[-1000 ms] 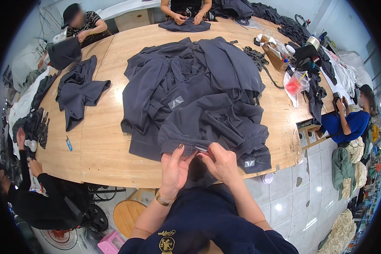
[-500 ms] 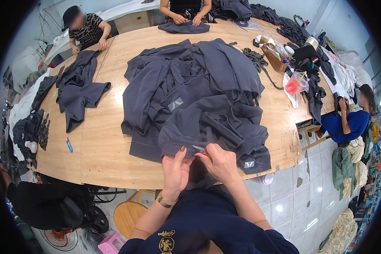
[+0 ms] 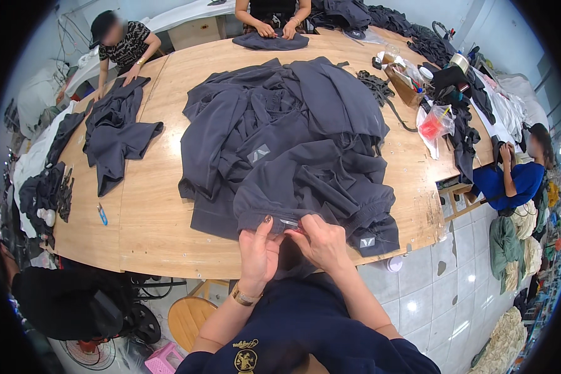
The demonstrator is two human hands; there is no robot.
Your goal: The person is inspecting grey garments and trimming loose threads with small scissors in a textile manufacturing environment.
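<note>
A dark grey garment (image 3: 280, 190) with a gathered band lies at the front of a pile, its edge raised over the table's near side. My left hand (image 3: 259, 254) is closed on this band, thumb on top and fingers underneath. Close beside it, my right hand (image 3: 323, 243) is closed around what look like small thread snips (image 3: 289, 222). Their pale metallic tip points left against the band, and a bit of red shows by the fingers. Most of the tool is hidden in my grip.
More dark grey garments (image 3: 343, 103) are heaped mid-table (image 3: 146, 230). Blue snips (image 3: 102, 214) lie at left. A cardboard box (image 3: 405, 87) and a bagged red drink (image 3: 435, 124) stand at right. Co-workers handle cloth at the far side, left and right. A wooden stool (image 3: 192, 321) stands below.
My right hand has shifted slightly left, and the metallic tip with it. My left hand keeps its hold. At far left, a co-worker's hands have moved over the cloth.
</note>
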